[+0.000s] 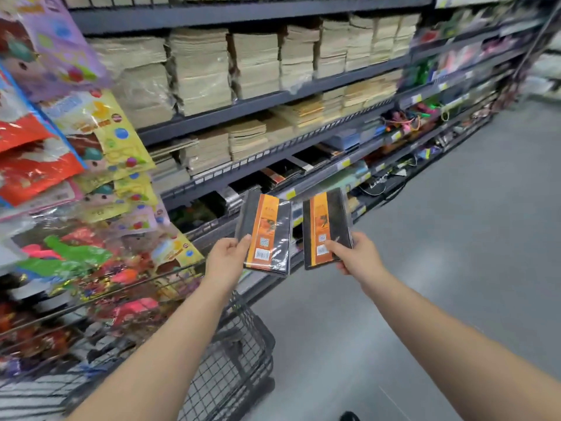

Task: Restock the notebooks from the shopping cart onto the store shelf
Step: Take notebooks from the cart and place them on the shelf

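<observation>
Left hand [228, 255] clamped on one wrapped notebook [264, 234], right hand [355, 255] clamped on a second notebook [328, 228]. Both held side by side, apart, in the air before the shelf [273, 153], above the cart [239, 354]. Similar dark covers, probably notebooks, blurred on a lower tier.

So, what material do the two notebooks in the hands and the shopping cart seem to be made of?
Left notebook and right notebook: dark matte cover with an orange paper band, probably card or imitation leather, sealed in clear plastic film; glare and loose film edges show it. Shopping cart: dark wire mesh, likely coated metal, judging by the thin grid bars.
</observation>
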Demonstrator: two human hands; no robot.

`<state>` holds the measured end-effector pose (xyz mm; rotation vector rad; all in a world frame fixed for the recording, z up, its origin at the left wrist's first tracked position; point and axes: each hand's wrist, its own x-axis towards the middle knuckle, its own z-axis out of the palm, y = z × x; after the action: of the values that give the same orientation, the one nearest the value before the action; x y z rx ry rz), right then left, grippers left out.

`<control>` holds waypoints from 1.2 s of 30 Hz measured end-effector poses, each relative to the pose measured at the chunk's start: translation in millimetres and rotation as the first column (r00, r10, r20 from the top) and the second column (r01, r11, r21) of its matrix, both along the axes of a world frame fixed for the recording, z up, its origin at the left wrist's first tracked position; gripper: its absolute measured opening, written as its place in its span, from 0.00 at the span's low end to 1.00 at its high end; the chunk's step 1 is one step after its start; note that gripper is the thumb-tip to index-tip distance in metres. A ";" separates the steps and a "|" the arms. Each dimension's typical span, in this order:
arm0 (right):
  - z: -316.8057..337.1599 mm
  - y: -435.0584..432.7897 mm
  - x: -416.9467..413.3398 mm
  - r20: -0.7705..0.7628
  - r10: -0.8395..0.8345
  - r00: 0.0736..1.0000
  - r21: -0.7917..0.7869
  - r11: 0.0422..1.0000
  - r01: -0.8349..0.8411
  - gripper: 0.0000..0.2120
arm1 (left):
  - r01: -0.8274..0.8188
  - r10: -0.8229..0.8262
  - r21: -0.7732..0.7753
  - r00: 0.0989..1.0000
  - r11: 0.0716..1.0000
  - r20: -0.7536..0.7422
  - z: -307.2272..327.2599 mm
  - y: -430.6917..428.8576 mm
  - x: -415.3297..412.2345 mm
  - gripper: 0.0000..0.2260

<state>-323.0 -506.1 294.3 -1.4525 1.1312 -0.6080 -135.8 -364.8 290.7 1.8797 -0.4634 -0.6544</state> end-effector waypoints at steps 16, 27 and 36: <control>-34.4 -243.4 -67.2 -0.048 0.006 0.999 0.101 0.995 -0.001 0.07 | -0.131 0.137 0.070 0.986 0.989 -0.095 -33.5 -216.4 -78.4 0.15; -63.1 -387.7 -13.9 -0.096 0.017 0.995 0.193 0.981 0.002 0.07 | -0.222 0.244 0.124 0.950 0.967 -0.197 -72.6 -372.9 -43.2 0.16; -85.7 -491.3 34.2 -0.138 0.075 0.988 0.286 0.958 -0.033 0.07 | -0.316 0.352 0.188 0.913 0.930 -0.206 -80.6 -460.5 -3.4 0.15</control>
<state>-288.8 -997.4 208.7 -1.2907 1.2349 -0.2885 -139.2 -825.3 210.1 1.9311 0.0679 -0.6832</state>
